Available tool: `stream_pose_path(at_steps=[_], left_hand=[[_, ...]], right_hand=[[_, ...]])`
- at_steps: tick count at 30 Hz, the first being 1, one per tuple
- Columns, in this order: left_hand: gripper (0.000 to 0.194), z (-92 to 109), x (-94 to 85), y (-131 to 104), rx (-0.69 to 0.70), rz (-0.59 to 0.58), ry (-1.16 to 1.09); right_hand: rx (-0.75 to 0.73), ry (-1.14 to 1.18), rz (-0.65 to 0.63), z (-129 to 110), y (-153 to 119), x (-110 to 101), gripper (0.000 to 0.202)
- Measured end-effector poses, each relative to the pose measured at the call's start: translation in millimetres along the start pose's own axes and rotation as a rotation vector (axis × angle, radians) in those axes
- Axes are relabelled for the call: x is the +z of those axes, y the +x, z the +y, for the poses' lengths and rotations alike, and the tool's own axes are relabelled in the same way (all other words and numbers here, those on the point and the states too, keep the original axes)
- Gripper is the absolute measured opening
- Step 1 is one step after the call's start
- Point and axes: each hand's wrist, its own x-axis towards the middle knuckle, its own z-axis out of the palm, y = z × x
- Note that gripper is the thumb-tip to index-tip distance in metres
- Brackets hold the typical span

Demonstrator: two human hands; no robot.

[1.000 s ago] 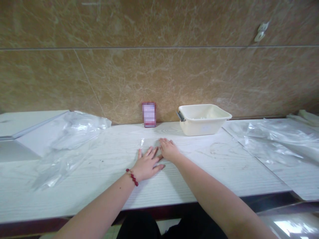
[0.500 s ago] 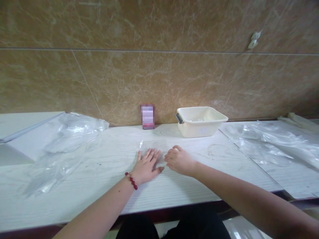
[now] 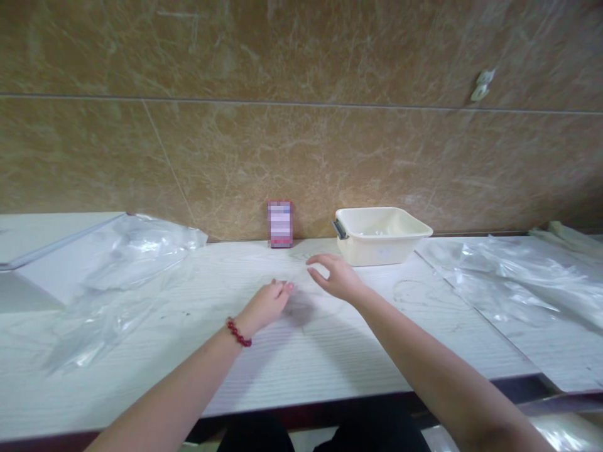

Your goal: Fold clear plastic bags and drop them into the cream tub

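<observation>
Clear plastic film [image 3: 298,274] shows in the head view as a faint, pale patch between the person's two hands, above the middle of a white, wood-grained tabletop [image 3: 292,376]. Its outline is too thin and transparent to trace fully. The left hand [image 3: 264,306] is curled, thumb and fingers drawn together on what looks like the near left edge of the film; a dark red beaded bracelet [image 3: 239,333] circles that wrist. The right hand [image 3: 340,279] is at the film's other side, its thumb and forefinger apart with a gap between the tips; whether either tip touches the film, I cannot tell. Both forearms are bare, and the hands are near each other without touching.

Beyond the hands, a small red-edged rectangular object [image 3: 280,224], its face blurred out, stands upright against the brown marbled wall [image 3: 235,157]. To its right, just beyond the right hand, sits a cream plastic bin [image 3: 381,252] with a grey handle [image 3: 339,230] at its left end; some small pale items inside are too indistinct to name. Crumpled clear plastic [image 3: 151,242] lies at the left beside a white box [image 3: 70,263], and more plastic sheeting [image 3: 513,276] spreads across the right end.
</observation>
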Motion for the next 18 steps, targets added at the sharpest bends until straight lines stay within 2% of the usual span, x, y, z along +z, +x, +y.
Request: stream_pose_path(at_steps=[2, 3, 6, 8, 10, 12, 18], left_hand=[[0.037, 9.7, -16.3, 7.5, -0.096, -0.081, -0.422], [0.037, 12.7, -23.3, 10.7, -0.157, -0.108, -0.586], [0.035, 10.6, -34.1, 17.1, -0.303, -0.144, -0.904], [0.035, 2.2, -33.4, 18.7, -0.341, -0.142, -0.996], [0.034, -7.4, -29.9, 18.9, -0.353, -0.135, -1.019], [0.034, -15.1, -27.1, 18.0, -0.366, -0.138, -1.021], [0.039, -22.9, -27.4, 13.4, -0.391, -0.205, -1.041]], right_hand=[[0.265, 0.309, 0.084, 7.8, 6.1, -0.8, 0.038], [0.386, 0.493, 0.059, 12.5, 6.9, 0.2, 0.048], [0.604, 1.01, -0.199, 25.4, 1.8, 7.0, 0.069], [0.631, 1.196, -0.351, 30.4, -4.3, 12.9, 0.062], [0.629, 1.236, -0.404, 32.6, -8.7, 18.8, 0.043], [0.629, 1.19, -0.401, 33.5, -10.3, 24.8, 0.03], [0.679, 1.028, -0.263, 37.6, -8.7, 39.8, 0.017]])
